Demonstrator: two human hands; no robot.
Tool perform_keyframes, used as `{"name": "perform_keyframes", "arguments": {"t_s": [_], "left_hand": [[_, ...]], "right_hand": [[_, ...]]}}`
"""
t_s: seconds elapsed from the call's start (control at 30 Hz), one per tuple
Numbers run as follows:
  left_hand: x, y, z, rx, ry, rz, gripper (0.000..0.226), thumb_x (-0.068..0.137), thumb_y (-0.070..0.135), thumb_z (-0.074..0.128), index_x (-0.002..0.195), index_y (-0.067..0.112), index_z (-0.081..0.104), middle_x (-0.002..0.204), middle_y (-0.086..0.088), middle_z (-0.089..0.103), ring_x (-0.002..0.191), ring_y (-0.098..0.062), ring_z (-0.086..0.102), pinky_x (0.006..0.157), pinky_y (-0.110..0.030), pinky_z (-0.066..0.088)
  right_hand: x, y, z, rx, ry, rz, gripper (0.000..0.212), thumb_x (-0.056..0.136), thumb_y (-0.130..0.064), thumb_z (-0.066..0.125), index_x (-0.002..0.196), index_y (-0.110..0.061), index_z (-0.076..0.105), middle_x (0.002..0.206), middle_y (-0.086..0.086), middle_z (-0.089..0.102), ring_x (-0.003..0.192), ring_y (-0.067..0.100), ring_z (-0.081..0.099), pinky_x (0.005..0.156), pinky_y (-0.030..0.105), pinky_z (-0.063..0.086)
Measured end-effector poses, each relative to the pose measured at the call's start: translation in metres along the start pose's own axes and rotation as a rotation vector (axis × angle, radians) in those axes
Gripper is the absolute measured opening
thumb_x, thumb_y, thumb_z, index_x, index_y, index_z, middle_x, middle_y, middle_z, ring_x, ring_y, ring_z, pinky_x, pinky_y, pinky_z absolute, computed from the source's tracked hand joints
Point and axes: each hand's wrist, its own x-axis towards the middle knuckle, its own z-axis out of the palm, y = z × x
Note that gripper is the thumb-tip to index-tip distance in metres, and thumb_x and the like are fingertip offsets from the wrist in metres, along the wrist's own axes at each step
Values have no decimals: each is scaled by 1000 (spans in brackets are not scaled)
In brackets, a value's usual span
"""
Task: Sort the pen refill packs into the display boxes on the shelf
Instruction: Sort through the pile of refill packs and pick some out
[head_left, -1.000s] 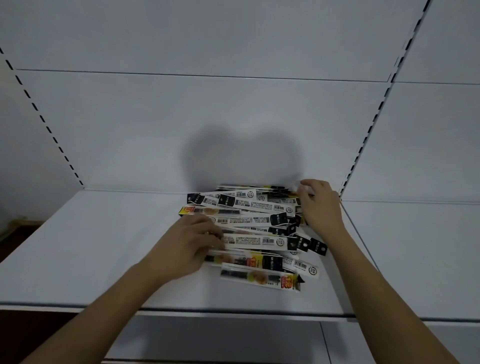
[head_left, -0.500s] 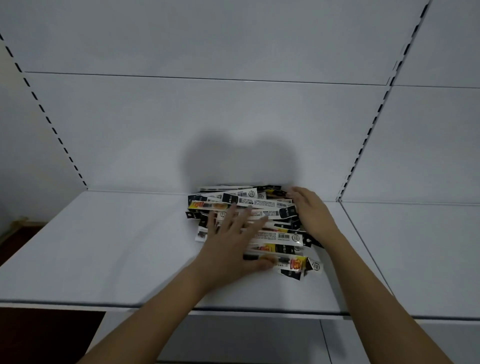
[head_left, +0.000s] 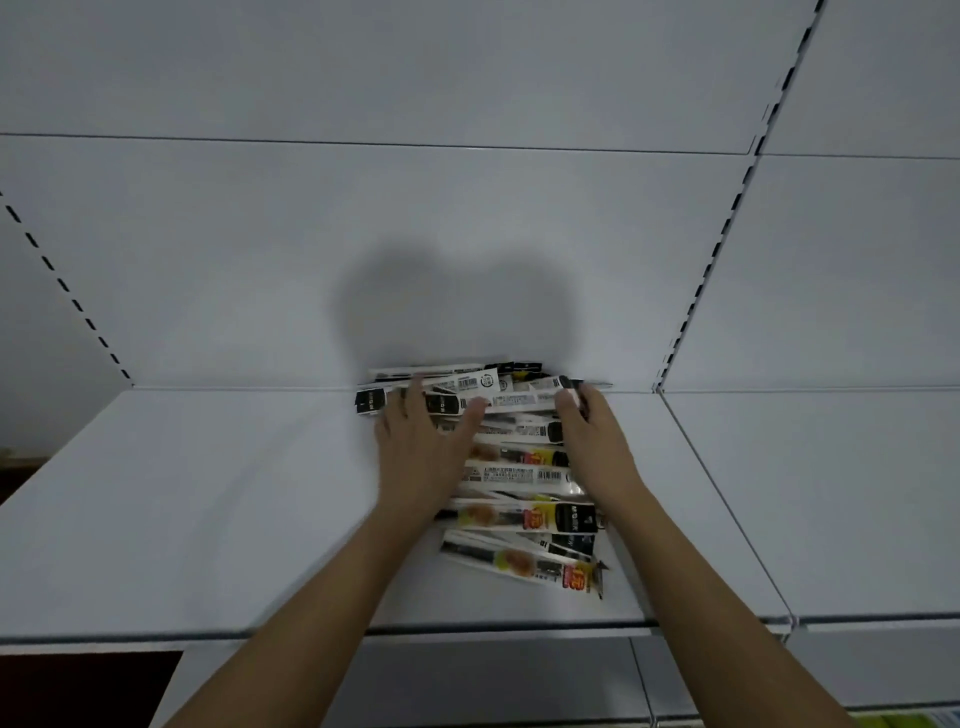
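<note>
Working outward from my own edge of the shelf (head_left: 156, 519), the nearest thing I meet is the loose tail of the pile of pen refill packs (head_left: 519, 493): one yellow-and-black pack (head_left: 524, 564) lies skewed, nearer me than either palm and untouched by both. These look like thin plastic sleeves, light, glossy and slippery one on another, and somewhat bendy along their length, so I judge a grip at one end would let the rest fan out.

Farther in, my left hand (head_left: 421, 457) lies flat over the left ends of the packs, its fingers (head_left: 415, 400) straight and spread, pressing down rather than curling round anything. My right hand (head_left: 592, 441) sits against the right ends, its fingers (head_left: 569, 402) bent over the far upper corner of the stack; whether they pinch a pack or only push on it I cannot tell, since the tips are blurred. The bulk of the pile lies between my two palms, and the farthest packs reach beyond my fingertips to touch the back panel (head_left: 467, 234).

I would take hold across the middle of the bundle, both long edges squeezed together, because a squared stack should stay stiff enough to lift.

No display boxes show anywhere here, so sorting proper has not begun.
</note>
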Motion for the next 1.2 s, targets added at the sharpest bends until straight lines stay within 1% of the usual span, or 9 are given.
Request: {"name": "perform_keyframes", "arguments": {"t_s": [0.13, 0.23, 0.3, 0.43, 0.53, 0.7, 0.8, 1.03, 1.2], "left_hand": [[27, -18, -21, 28, 296, 7, 75, 89, 64, 50, 151, 28, 28, 161, -6, 16, 147, -29, 13, 114, -55, 24], [53, -24, -14, 28, 179, 15, 66, 89, 64, 50, 144, 28, 41, 153, -13, 28, 141, -33, 29, 114, -52, 28], [58, -23, -4, 41, 72, 43, 60, 89, 64, 49, 138, 28, 50, 144, -15, 39, 133, -33, 39, 114, -45, 29], [59, -13, 8, 138, -94, 138, 72, 79, 76, 34, 132, 33, 56, 137, -8, 49, 131, -24, 38, 107, -32, 19], [57, -11, 12, 192, -135, 191, 53, 94, 64, 40, 134, 32, 54, 135, -6, 49, 131, -19, 38, 103, -29, 17], [50, -9, -7, -42, -147, 239, 46, 101, 48, 40, 140, 25, 51, 136, -1, 51, 132, -16, 37, 112, -32, 17], [42, -9, -19, 18, 25, 382, 61, 93, 59, 31, 134, 22, 58, 137, -2, 55, 130, -15, 37, 111, -30, 21], [-40, -2, -4, 316, -130, 962, 50, 91, 64, 45, 126, 31, 59, 129, 9, 57, 125, -14, 47, 103, -38, 41], [-46, -6, 10, 456, -306, 782, 77, 82, 76, 39, 146, 33, 39, 150, 5, 38, 142, -17, 28, 115, -41, 26]], "right_hand": [[-38, -4, -28, -366, -178, -256, 100, 74, -70, 68, 153, -44, 13, 164, -13, 5, 150, 10, 4, 121, 50, 8], [-62, -1, -18, -651, -538, -298, 120, 61, -78, 71, 148, -58, -9, 158, -25, -26, 144, 6, -30, 115, 55, -12], [-59, 9, -7, -708, -555, -342, 114, 63, -82, 64, 149, -57, -7, 157, -26, -28, 142, 6, -35, 119, 56, -12], [-26, 24, -2, -709, -307, -436, 108, 59, -99, 31, 153, -46, 18, 164, -17, -2, 151, 8, -14, 121, 54, 13], [-9, 30, -2, -699, -205, -458, 102, 62, -98, 34, 149, -45, 28, 163, -14, 12, 151, 9, -1, 117, 51, 22], [-13, 27, -9, -793, -260, -478, 103, 63, -95, 35, 152, -47, 17, 163, -20, 2, 150, 6, -10, 119, 57, 7], [-18, 22, -20, -723, -198, -516, 98, 67, -97, 22, 151, -46, 22, 162, -23, 7, 151, 8, -7, 121, 55, -4], [4, 46, -50, -260, 150, -359, 42, 100, -47, 35, 126, -27, 61, 121, -7, 64, 113, 17, 57, 95, 45, 49], [7, 74, -67, -438, 196, -272, 29, 94, -2, 47, 111, -5, 71, 110, 12, 70, 103, 31, 63, 86, 35, 49]]}}
